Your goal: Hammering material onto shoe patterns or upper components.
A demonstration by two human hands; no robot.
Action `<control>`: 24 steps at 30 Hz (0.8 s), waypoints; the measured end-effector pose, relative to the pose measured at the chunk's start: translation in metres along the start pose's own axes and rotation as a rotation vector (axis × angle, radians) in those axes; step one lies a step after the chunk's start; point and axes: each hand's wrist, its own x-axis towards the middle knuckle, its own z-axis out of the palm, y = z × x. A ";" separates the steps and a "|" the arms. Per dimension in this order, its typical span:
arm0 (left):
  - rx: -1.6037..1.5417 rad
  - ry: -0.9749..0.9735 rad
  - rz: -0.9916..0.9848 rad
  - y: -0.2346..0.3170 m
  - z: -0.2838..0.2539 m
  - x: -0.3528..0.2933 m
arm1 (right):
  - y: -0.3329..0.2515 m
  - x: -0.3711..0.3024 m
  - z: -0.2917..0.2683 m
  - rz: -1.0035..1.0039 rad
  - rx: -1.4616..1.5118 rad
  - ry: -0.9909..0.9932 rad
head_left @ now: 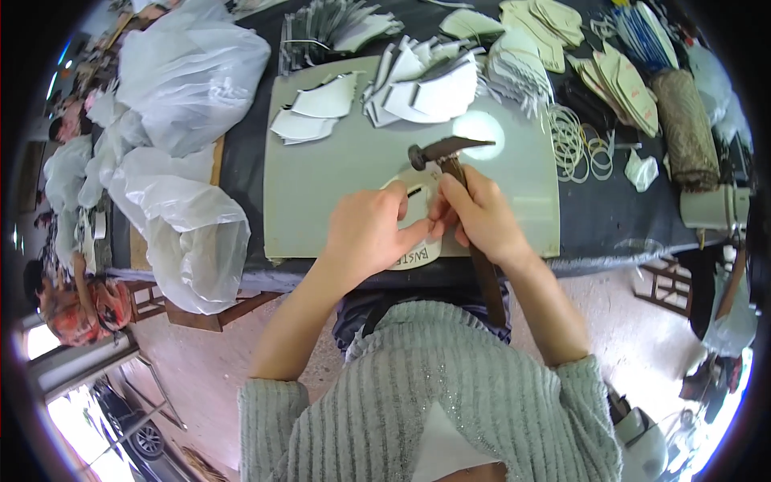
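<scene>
My right hand [480, 210] is closed round the wooden handle of a hammer [454, 149], whose dark metal head lies above the fingers. Its handle slants down past the table's front edge toward my lap. The thumb and fingertips of that hand are pinched together near my left hand [363, 231]. Curled fingers and a thumb pointing right show on the left hand; what it grips is hidden. Beneath both hands lies a pale, rounded template [416, 259] with handwriting on it. A short dark slot or strip shows on it between the hands. All this is over a grey-green board [309, 193].
White cut pieces [438, 92] lie in stacks on the board's far side. Pale templates [618, 88], coiled white cord [569, 145] and a brown roll [684, 128] are at the right. Plastic bags [193, 76] crowd the left. Other people are at the far left and right.
</scene>
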 end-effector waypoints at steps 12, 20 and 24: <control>0.029 -0.116 0.085 0.005 -0.005 0.008 | 0.010 0.004 0.010 -0.108 -0.212 0.099; -0.478 0.615 -0.142 -0.064 -0.108 -0.007 | 0.005 0.002 0.006 -0.060 -0.059 0.036; 0.516 0.821 0.027 -0.040 -0.126 0.039 | -0.001 0.009 -0.004 -0.036 -0.067 0.007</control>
